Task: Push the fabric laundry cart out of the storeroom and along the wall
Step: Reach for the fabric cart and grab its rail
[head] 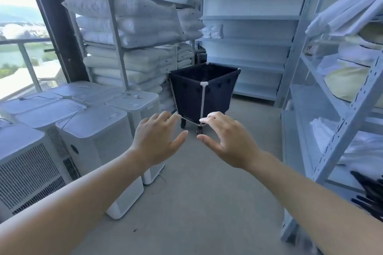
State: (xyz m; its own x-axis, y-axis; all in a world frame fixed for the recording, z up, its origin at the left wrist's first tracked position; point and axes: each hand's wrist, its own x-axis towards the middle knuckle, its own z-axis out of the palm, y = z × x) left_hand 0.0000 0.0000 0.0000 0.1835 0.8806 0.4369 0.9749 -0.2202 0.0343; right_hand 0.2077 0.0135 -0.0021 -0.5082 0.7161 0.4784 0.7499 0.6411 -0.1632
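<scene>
Bare left hand (157,138), bare right hand (228,141), short fingernails (204,120), forearms (72,192) uncovered throughout

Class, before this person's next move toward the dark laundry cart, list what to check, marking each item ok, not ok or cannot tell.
1. Left hand empty: ok.
2. Right hand empty: ok.
3. Hands on laundry cart: not ok, it stands ahead, untouched.
4. Floor up to the cart bare: ok.
5. Cart wheels free to roll: cannot tell.
6. Cart empty inside: cannot tell.
</scene>
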